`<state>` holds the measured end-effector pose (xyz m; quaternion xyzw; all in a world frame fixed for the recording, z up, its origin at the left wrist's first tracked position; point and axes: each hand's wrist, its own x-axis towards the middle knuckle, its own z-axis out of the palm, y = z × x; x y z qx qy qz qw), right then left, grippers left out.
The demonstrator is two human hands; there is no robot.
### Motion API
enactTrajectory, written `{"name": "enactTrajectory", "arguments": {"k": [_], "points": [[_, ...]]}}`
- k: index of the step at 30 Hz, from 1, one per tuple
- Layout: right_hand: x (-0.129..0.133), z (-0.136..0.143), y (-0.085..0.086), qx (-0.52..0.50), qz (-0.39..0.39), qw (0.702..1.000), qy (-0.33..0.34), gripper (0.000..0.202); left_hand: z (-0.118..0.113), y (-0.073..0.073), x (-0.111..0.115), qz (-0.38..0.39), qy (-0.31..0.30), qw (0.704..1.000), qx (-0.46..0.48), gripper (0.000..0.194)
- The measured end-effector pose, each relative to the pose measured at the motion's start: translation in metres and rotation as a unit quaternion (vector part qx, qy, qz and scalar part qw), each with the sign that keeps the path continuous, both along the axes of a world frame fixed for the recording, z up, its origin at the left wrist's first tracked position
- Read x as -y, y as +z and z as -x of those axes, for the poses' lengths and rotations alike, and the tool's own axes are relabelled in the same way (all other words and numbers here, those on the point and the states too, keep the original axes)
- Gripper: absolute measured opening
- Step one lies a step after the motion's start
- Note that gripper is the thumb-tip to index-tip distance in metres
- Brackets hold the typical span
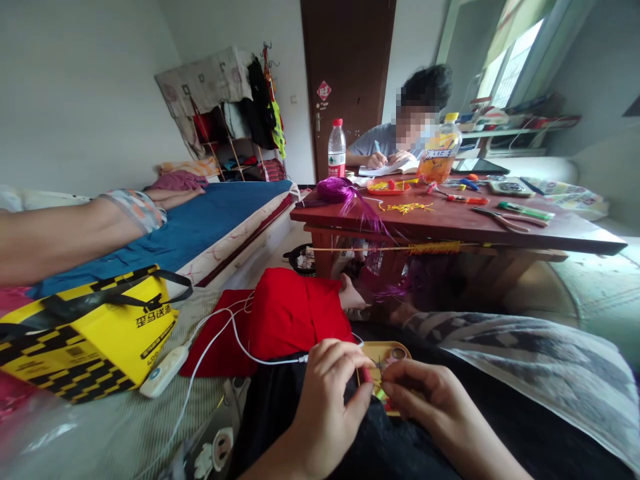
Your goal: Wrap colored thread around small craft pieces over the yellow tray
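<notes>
My left hand (333, 390) is closed in a pinch on a small red piece (367, 375), too small to name exactly. Just to its right, my right hand (425, 393) has thumb and fingertips pressed together; whatever they grip is tiny, dark and unclear. Both hands are above a shallow yellow tray (370, 348) on the dark cloth over my lap. A ring-shaped handle (399, 354), like that of scissors, shows at the tray's far right corner. Small bright bits lie in the tray, partly hidden by my fingers.
Ahead, a dark red table (450, 223) bears purple strands (340, 191), pliers (507, 218) and two bottles. A person (380, 143) writes there. White cables cross red cloth (300, 310) to my left, near a yellow bag (115, 327). Another person's legs (65, 220) rest on a bed.
</notes>
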<state>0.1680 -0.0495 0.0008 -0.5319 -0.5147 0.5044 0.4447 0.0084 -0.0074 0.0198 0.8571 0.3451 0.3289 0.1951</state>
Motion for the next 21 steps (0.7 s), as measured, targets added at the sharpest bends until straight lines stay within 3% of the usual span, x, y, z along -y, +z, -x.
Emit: {"name": "enactTrajectory", "arguments": {"k": [7,21], "points": [[0.0022,0.0084,-0.0072,-0.090,0.026,0.995,-0.022,0.031,-0.0046,-0.0030,0.0047,-0.012,-0.002,1.000,0.017,0.011],[0.0015,0.0109,-0.0127,-0.109,0.035,0.993,-0.026,0.028,-0.0018,-0.0028,0.0056,0.013,-0.006,1.000,-0.009,0.012]]}}
